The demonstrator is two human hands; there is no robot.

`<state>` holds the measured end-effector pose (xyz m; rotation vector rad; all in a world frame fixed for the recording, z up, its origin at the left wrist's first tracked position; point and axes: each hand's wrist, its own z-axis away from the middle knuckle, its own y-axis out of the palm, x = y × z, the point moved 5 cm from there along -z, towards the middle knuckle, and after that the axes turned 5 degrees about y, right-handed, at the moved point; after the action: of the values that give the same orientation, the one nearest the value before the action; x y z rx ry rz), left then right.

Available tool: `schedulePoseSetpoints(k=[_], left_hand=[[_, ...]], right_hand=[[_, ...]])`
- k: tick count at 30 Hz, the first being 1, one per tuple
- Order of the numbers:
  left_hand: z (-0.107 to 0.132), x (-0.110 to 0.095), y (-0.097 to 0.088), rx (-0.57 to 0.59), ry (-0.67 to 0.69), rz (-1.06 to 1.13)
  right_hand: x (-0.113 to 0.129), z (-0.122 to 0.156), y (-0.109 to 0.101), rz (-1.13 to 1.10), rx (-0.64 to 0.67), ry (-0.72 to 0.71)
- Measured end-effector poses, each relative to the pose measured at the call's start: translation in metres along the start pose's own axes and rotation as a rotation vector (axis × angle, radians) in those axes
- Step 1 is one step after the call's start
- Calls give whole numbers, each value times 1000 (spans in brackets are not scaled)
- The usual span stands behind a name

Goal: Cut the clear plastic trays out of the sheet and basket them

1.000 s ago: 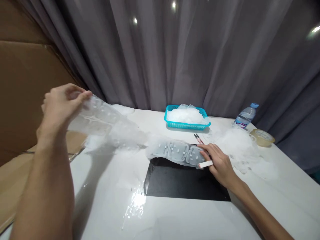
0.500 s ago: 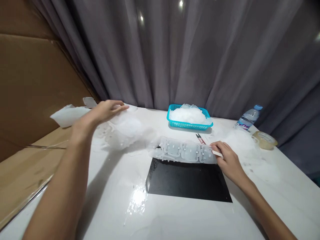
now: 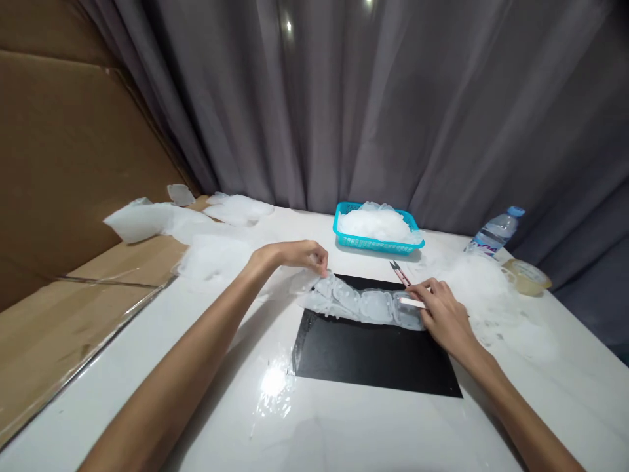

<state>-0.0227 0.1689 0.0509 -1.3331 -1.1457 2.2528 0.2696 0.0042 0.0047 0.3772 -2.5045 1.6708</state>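
The left hand [image 3: 301,254] pinches the left end of a clear moulded plastic strip [image 3: 363,304] lying across the black mat's [image 3: 373,357] far edge. The right hand [image 3: 439,308], fingers curled, presses the strip's right end while gripping a white knife [image 3: 411,302].

The one camera sits on my head, looking forward and down across the glossy white table [image 3: 344,426] toward the grey pleated curtain [image 3: 344,118], close enough that both my forearms fill the foreground.
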Motion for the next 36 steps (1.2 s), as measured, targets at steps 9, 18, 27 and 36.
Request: schedulePoseSetpoints(k=[9, 18, 27, 36], left_hand=[[14, -28, -5, 57, 162, 173], [29, -36, -4, 95, 2, 209], [18, -46, 4, 150, 145, 295], [-1, -27, 13, 14, 154, 269]], right_hand=[[122, -71, 1, -450, 237, -155], [127, -96, 20, -772, 550, -266], [127, -90, 7, -548, 468, -353], [140, -76, 9, -140, 328, -547]])
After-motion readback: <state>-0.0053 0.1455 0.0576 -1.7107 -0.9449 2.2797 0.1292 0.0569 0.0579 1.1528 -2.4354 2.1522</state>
